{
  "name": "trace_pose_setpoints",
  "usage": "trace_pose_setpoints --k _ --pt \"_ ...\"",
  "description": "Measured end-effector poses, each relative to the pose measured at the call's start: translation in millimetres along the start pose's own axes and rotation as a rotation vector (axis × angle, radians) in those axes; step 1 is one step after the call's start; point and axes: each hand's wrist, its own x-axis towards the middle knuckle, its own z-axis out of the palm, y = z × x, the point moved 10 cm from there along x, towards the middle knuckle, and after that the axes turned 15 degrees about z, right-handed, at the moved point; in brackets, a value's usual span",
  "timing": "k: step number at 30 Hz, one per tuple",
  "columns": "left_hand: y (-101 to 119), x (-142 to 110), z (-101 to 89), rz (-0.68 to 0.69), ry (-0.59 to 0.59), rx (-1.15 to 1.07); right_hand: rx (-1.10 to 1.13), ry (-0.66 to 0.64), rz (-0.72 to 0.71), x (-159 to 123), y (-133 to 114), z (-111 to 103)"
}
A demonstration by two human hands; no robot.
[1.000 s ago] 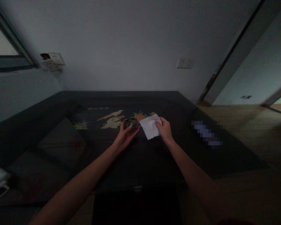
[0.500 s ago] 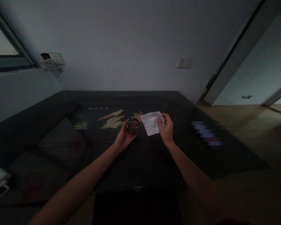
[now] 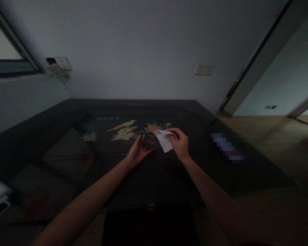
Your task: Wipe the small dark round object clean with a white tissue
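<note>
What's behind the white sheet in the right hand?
Dark tabletop shows around the white sheet, with an orange flower design just past its upper edge. Whatever the sheet directly covers is hidden.

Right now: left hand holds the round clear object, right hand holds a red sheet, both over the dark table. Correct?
No: the sheet in the right hand is white, not red, as the head view shows. The rest is right: left hand holds the round clear object, both over the dark table.

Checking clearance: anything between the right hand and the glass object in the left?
Only the white sheet that the right hand holds; its left edge is by the glass object, touching or not I can't tell. Nothing else visible between.
</note>
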Motion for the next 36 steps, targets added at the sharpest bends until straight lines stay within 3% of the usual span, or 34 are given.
trace_pose_setpoints --k 8,16,21,27,36 --pt "-0.5 -3.8 2.1 -0.020 0.039 -0.012 -0.052 -0.028 -0.115 -12.9 -14.4 3.5" --pt "-1.5 -2.7 -0.5 -0.014 0.044 0.052 -0.408 -0.286 -0.302 -28.7 -8.7 52.8" --pt "-2.4 1.2 -2.2 0.014 -0.015 0.110 -0.546 -0.241 -0.326 -26.3 -0.9 57.3" --pt "-5.0 -2.7 -3.2 -0.046 0.064 0.008 -0.548 -0.137 -0.412 -29.3 -10.1 49.3" --pt "-7.6 -2.3 0.7 -0.064 0.061 -0.127 -0.640 -0.315 -0.670 -59.2 -18.6 84.1"
